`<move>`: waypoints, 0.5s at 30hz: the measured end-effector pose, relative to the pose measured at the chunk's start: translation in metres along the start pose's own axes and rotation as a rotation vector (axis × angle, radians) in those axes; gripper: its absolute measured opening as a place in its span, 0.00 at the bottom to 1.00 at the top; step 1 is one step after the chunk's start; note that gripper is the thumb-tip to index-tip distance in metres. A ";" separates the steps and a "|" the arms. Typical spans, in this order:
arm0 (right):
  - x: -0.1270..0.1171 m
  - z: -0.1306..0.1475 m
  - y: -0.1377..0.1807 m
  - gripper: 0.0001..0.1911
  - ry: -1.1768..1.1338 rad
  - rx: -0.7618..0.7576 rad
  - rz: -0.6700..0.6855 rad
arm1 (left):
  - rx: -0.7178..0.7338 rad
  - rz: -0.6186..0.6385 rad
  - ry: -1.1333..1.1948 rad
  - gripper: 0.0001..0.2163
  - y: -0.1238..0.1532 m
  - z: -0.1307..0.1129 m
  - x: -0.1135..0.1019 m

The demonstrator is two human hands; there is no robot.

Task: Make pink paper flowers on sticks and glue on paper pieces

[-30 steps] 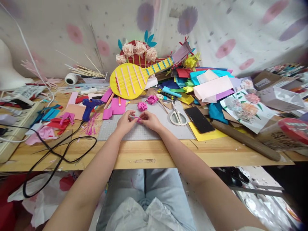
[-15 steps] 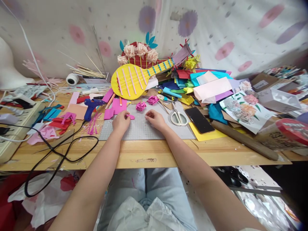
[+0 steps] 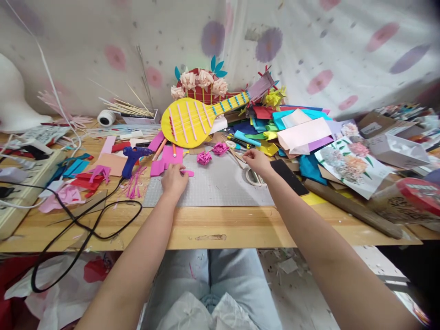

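Note:
A small rounded strip of pink paper [image 3: 188,173] sticks out from the fingertips of my left hand [image 3: 174,178], which pinches it above the grey cutting mat [image 3: 213,190]. My right hand [image 3: 258,161] is over the mat's right part, its fingers loosely bent and seemingly holding nothing. Beneath that hand lie the scissors [image 3: 253,178]; their white handles show and the blades are mostly hidden. Thin wooden sticks [image 3: 236,157] lie beside its fingertips. Two crumpled pink paper flowers, a nearer one [image 3: 204,158] and a farther one [image 3: 220,148], rest between my hands.
A yellow paper-covered lute shape [image 3: 187,121] leans at the back. To the left are a blue glue gun [image 3: 132,160] and its looping black cord [image 3: 92,224]. A phone [image 3: 288,176], coloured paper [image 3: 304,133] and a long wooden stick [image 3: 354,208] lie right.
My right hand has moved right, from the middle of the mat to over the scissors. My left hand stays in place with the pink paper. The view has shifted slightly.

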State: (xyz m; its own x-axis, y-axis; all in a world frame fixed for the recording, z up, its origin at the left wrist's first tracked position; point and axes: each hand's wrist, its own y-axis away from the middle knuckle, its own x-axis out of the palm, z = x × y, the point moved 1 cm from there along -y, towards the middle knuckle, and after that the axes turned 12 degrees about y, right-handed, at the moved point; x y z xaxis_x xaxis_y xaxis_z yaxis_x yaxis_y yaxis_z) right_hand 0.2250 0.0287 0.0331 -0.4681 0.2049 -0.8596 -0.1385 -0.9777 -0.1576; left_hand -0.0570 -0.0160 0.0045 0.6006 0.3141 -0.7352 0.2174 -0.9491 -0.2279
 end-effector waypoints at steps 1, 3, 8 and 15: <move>0.000 -0.003 -0.002 0.04 -0.002 0.011 -0.010 | 0.005 -0.007 0.009 0.10 0.000 0.000 0.001; 0.002 -0.006 -0.003 0.04 -0.027 0.017 -0.031 | 0.019 -0.025 0.034 0.10 0.000 -0.001 0.001; 0.022 -0.003 0.009 0.07 -0.182 -0.045 -0.118 | 0.031 -0.249 0.136 0.08 -0.004 0.000 -0.014; 0.040 0.005 0.030 0.08 -0.302 -0.056 -0.214 | -0.181 -0.740 0.135 0.21 -0.033 0.055 -0.057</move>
State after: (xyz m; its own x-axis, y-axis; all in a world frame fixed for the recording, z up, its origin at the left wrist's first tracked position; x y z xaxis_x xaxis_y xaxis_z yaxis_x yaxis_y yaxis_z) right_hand 0.1977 0.0079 -0.0037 -0.6710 0.4013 -0.6235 -0.2173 -0.9104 -0.3521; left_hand -0.1409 -0.0038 0.0187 0.3360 0.8763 -0.3453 0.7141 -0.4760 -0.5133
